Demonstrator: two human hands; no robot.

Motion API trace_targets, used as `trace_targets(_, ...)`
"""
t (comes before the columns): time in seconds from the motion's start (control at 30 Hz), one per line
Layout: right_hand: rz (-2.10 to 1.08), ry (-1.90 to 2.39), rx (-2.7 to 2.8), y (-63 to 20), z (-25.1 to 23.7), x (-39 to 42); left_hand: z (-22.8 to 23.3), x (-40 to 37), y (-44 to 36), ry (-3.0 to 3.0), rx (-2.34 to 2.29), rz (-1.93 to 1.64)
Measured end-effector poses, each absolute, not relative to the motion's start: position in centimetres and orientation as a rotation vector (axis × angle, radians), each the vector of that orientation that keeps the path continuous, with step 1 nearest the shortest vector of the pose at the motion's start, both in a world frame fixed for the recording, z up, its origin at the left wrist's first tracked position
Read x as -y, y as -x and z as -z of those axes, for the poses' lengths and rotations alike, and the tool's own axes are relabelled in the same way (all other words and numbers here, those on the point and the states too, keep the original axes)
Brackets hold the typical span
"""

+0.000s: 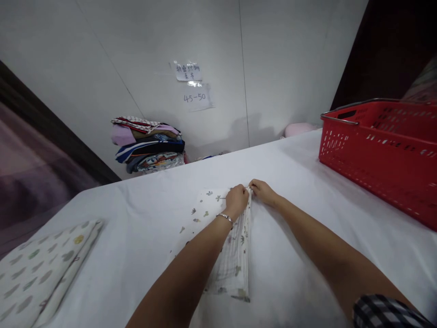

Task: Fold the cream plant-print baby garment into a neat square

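Note:
A thin white cloth printed with small plants lies partly folded on the table. At its far right corner, my left hand is closed in a pinch on the edge. Right beside it, my right hand pinches the same corner from the other side. A bracelet circles my left wrist. My left forearm covers part of the cloth's lower left side. Gathered pleats run down the cloth's right edge toward me.
A folded patterned cloth rests at the table's left. On the right stands a red plastic basket with a metal handle. Stacked clothes and a pink item sit beyond the white tablecloth's far edge. Paper signs hang on the wall.

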State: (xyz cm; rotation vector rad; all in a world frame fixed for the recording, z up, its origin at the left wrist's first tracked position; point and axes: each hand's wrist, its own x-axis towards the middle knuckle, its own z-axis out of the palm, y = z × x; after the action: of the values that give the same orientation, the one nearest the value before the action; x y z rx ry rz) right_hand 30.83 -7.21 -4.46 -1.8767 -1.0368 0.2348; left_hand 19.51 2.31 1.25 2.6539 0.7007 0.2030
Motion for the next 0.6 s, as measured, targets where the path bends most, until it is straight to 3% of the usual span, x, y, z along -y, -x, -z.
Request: trace_targets(0.6,-0.199,1.849,1.004,-30.3,5.2,6.6,-0.6,-3.0,-20.6,-2.784,-0.752,-0.228)
